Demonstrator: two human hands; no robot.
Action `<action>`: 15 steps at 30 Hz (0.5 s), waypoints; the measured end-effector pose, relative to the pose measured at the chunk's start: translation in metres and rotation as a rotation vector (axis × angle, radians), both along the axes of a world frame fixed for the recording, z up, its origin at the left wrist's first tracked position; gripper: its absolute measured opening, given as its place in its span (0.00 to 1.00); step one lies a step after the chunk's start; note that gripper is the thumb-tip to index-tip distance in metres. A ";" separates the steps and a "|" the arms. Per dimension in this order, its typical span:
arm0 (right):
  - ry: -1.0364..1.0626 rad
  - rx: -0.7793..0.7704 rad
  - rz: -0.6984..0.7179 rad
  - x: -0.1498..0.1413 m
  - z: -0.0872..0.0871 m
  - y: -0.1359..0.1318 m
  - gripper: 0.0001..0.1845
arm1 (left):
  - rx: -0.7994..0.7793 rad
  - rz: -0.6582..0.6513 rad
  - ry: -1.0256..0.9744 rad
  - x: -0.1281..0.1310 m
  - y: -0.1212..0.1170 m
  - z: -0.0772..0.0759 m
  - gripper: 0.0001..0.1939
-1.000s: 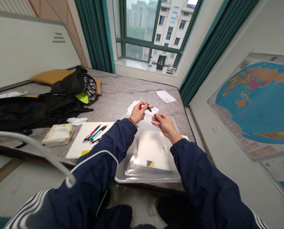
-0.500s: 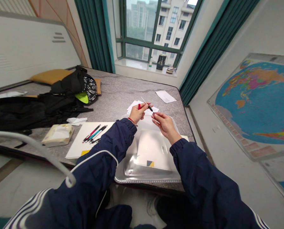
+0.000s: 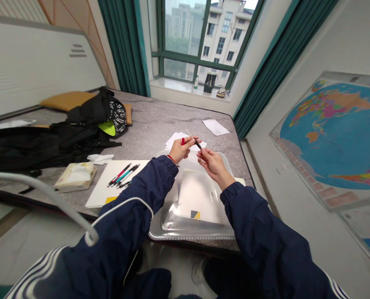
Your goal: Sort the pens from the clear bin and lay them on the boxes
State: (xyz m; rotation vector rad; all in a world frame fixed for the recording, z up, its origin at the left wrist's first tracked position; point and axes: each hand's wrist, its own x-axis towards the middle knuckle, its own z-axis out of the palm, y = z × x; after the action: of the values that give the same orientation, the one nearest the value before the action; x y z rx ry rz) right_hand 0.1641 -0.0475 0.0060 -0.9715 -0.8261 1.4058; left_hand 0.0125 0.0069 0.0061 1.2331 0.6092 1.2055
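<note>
My left hand is closed on a slim black pen part, from whose upper end a thin white refill sticks out. A short red piece also shows at the left fingers; whether it is held or worn is unclear. With thumb and fingertips pinched, my right hand grips the lower end of the same pen part. Both hands are above a clear plastic tray with a white booklet in it. Several pens lie left of the tray on a white pad.
Loose white papers lie behind my hands, and another sheet is farther right. A tissue pack and black bag are at left. A white cable crosses my left sleeve.
My right fingertips have shifted slightly left and now cover the lower end of the black pen part. My left hand has moved slightly right and down.
</note>
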 end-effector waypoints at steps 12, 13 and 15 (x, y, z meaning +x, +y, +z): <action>-0.014 -0.003 0.024 0.000 0.002 -0.003 0.16 | 0.038 0.020 0.009 0.001 0.002 -0.001 0.24; -0.024 0.002 0.024 0.000 0.002 -0.003 0.17 | 0.038 0.018 0.008 0.000 0.002 -0.001 0.24; -0.033 -0.005 0.020 -0.001 0.002 -0.002 0.18 | 0.041 0.007 0.010 0.000 0.002 -0.001 0.25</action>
State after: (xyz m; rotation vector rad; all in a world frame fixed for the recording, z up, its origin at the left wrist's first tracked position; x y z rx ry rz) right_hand 0.1632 -0.0498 0.0078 -0.9946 -0.8589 1.4130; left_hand 0.0126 0.0084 0.0048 1.2729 0.5995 1.2232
